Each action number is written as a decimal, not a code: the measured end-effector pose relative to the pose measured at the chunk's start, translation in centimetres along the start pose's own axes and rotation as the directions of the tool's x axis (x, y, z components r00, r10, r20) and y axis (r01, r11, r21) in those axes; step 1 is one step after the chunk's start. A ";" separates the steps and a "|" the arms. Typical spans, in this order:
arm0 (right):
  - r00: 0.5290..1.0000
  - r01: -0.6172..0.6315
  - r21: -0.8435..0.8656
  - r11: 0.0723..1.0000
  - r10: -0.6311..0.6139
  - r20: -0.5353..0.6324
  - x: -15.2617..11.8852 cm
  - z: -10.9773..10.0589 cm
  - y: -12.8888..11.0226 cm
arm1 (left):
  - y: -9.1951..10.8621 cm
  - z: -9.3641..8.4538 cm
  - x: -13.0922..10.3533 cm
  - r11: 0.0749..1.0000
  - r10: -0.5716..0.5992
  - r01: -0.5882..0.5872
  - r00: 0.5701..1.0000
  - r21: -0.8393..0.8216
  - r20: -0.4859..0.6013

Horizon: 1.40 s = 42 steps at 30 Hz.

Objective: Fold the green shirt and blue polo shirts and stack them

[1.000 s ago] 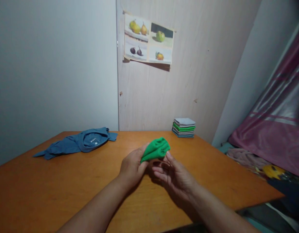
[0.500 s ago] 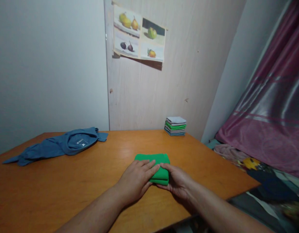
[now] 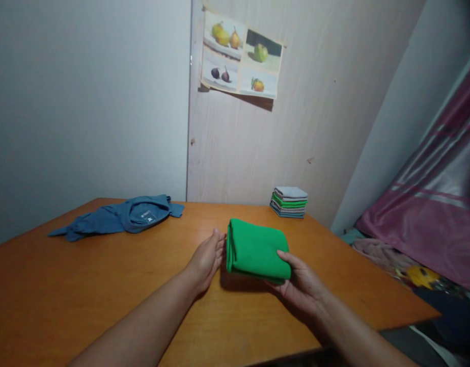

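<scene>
A folded green garment [image 3: 257,250], thick and rectangular, is held just above the wooden table [image 3: 143,306], a shadow beneath it. My right hand [image 3: 301,283] grips its right end, thumb on top and fingers underneath. At its left edge is my left hand [image 3: 208,260], fingers extended and thumb up; whether the fingertips touch the cloth I cannot tell. Farther back on the right stands a neat stack of folded clothes [image 3: 289,203] in grey, green and blue. A crumpled blue T-shirt [image 3: 122,216] lies at the back left, its neck opening showing a white label print.
Behind the table, a poster of fruit paintings [image 3: 240,56] hangs on the pale wall panel. A pink satin curtain [image 3: 421,219] drapes on the right, above a heap of fabrics with a yellow item [image 3: 421,276]. The table's right edge slopes toward me.
My right hand has lifted the green garment off the table and tilted it. My left hand has come off its top to its left side. The camera view has shifted left.
</scene>
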State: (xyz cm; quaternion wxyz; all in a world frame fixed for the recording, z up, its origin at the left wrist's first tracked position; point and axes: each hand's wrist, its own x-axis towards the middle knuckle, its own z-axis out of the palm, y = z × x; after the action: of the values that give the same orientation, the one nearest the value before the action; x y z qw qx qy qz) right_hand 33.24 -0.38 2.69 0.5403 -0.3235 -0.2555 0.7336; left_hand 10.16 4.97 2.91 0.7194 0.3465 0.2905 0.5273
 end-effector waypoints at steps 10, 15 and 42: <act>0.999 -0.050 0.006 0.999 0.050 -0.012 -0.2 -0.6 0.9 | 1.2 1.5 -1.3 0.986 0.165 -0.163 0.961 -0.027 0.223; 0.998 -0.034 0.003 0.999 0.034 -0.044 -0.1 -0.9 1.0 | 1.3 1.1 -1.7 0.972 0.154 -0.190 0.961 0.140 0.231; 0.991 0.132 -0.186 0.974 -0.123 0.059 -0.1 0.6 2.8 | -0.5 0.3 0.0 0.981 0.146 -0.143 0.989 0.135 -0.014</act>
State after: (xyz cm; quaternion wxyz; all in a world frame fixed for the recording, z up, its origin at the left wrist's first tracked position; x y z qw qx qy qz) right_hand 31.08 -1.24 1.08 0.5468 -0.3390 -0.3569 0.6773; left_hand 10.64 4.78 2.66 0.6509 0.4076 0.3078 0.5616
